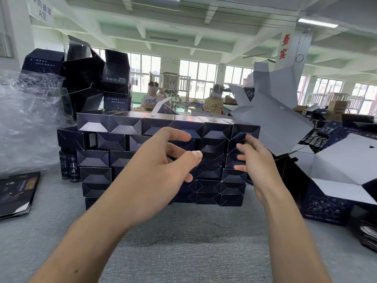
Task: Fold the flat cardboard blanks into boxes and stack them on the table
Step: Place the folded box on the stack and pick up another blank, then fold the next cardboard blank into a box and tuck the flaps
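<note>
1. Both hands are up in front of the stack (142, 127). The left hand (161, 166) has loosely spread fingers and the right hand (261, 168) has splayed ones, and neither holds anything.
2. The right hand's fingertips lie over the stack's right-hand column, but I cannot tell whether they touch it.
3. The stack stands on the table (193, 242) as a wall of dark boxes, several rows high, with folded ends facing the camera.
4. The step looks like squaring the wall. Press with flat fingers on both sides at once and push low, since the rows sit slightly staggered and a high shove could tip them.
5. The blanks (16, 193) lie flat at the left edge, well apart from the hands, so the next reach goes there.
6. The stacked boxes are closed at this end, so their contents are hidden.
7. The open boxes (336, 180) on the right have raised white flaps, and their insides are out of sight.
8. Dark bottles (68, 166) stand just beside the stack's left end, outside any box.
</note>
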